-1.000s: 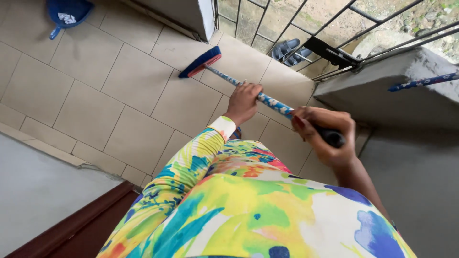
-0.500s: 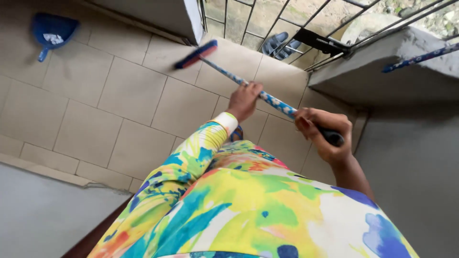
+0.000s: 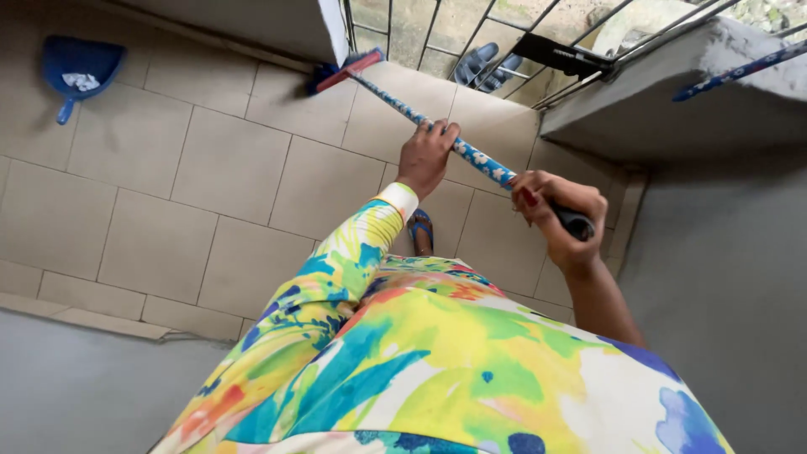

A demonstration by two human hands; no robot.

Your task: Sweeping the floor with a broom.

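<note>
Person stands on a beige tiled floor point(image 3: 210, 160), both hands on a broom point(image 3: 395, 101) w/ a blue flowered handle. Left hand point(image 3: 427, 155) is wrapped round the shaft abt mid-length, fingers curled over the top, knuckles up. Right hand point(image 3: 559, 214) is closed tight on the black end grip point(image 3: 576, 224), red-painted nails showing, just at 4 o'clock from the left hand. The stick runs from that grip up toward 10 o'clock; the broom head point(image 3: 345, 71), red & blue, sits on the tiles right at the foot of a white wall corner point(image 3: 334, 29), beside the bottom of a metal grille point(image 3: 437, 34).

Left arm has a bright multicolour sleeve point(image 3: 336, 269) w/ white cuff; same print on the garment filling the lower frame. A blue sandal point(image 3: 420, 231) shows on the floor just below the left wrist.

At 10 o'clock, far from the broom, a blue dustpan point(image 3: 77, 67) lies w/ something white inside. Beyond the grille, dark sandals point(image 3: 483, 63) at 12 o'clock. At 2 o'clock a grey concrete ledge point(image 3: 672, 109) w/ a second blue flowered stick point(image 3: 740, 71) lying across it. Grey wall at 3 o'clock.
</note>
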